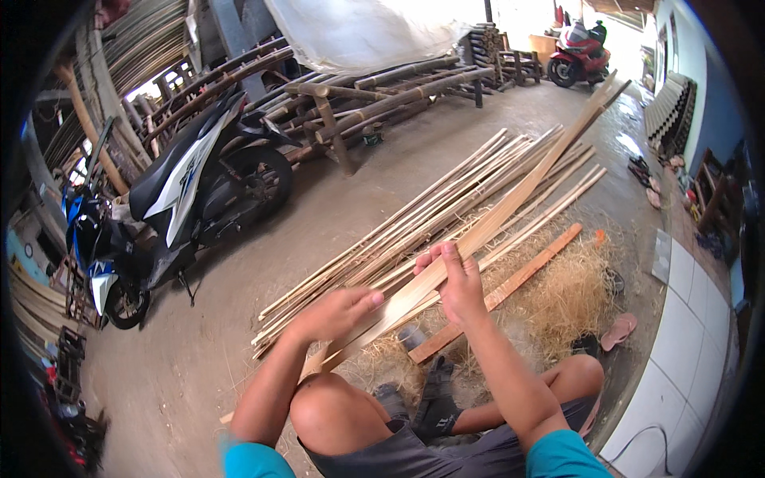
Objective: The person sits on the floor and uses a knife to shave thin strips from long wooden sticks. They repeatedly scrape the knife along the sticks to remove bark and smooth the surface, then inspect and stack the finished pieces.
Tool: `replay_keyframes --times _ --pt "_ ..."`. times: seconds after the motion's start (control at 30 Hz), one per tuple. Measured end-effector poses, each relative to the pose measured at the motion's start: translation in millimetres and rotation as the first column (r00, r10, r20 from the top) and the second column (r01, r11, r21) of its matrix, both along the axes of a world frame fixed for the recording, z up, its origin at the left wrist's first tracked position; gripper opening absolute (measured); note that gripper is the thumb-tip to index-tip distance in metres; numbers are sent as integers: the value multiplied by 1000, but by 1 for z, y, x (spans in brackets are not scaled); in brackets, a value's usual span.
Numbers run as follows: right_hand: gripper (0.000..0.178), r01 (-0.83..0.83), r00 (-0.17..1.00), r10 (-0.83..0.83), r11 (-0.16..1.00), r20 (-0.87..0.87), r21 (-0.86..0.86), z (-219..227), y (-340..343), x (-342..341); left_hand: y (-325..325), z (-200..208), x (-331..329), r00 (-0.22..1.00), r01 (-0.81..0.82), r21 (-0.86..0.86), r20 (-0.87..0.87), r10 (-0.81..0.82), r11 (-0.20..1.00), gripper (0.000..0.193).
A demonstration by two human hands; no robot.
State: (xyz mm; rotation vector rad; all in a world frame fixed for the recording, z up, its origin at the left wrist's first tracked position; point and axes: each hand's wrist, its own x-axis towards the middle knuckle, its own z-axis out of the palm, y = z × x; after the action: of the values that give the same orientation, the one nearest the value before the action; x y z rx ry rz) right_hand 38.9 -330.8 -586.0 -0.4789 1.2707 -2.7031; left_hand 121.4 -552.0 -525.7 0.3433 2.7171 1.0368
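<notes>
A long, flat, pale bamboo strip (498, 219) slants across my lap, its far end rising toward the upper right. My right hand (457, 283) is closed around its middle, with the thumb pointing up. Closer to my raised left knee, my left hand (339, 312) is closed at the strip's near part, its thumb against the edge and its other fingers largely hidden. Beneath and beyond the strip, a bundle of thin bamboo sticks (390, 227) lies on the floor. A reddish wooden slat (510, 291) rests below my right hand, beside a heap of curly shavings (570, 291).
A white and blue motorbike (179, 195) stands at the left. Behind it is a rack of bamboo poles (406, 103) under a pale sheet (370, 36). A red motorbike (578, 56) is parked far off. At the right are a pink sandal (619, 331) and a white tiled ledge (677, 350).
</notes>
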Motion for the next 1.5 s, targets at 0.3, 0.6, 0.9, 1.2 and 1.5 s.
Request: replay_keyframes --times 0.3,0.6,0.9,1.2,1.5 --pt "44 -79 977 111 982 181 -173 -7 11 -2 11 -32 3 870 -366 450 477 127 814 33" --pt "30 95 935 36 933 353 -348 -15 -12 -3 16 -31 6 939 -339 268 145 310 902 34" --pt "45 194 914 34 839 403 -509 6 -26 -7 19 -26 15 973 -131 43 -188 136 990 32" --pt "47 290 949 -187 837 254 -465 46 -20 -4 24 -22 10 890 -149 15 -433 141 989 65" --pt "40 356 932 -299 862 205 -362 109 38 -24 -5 -20 23 888 -182 -148 -450 98 972 62"
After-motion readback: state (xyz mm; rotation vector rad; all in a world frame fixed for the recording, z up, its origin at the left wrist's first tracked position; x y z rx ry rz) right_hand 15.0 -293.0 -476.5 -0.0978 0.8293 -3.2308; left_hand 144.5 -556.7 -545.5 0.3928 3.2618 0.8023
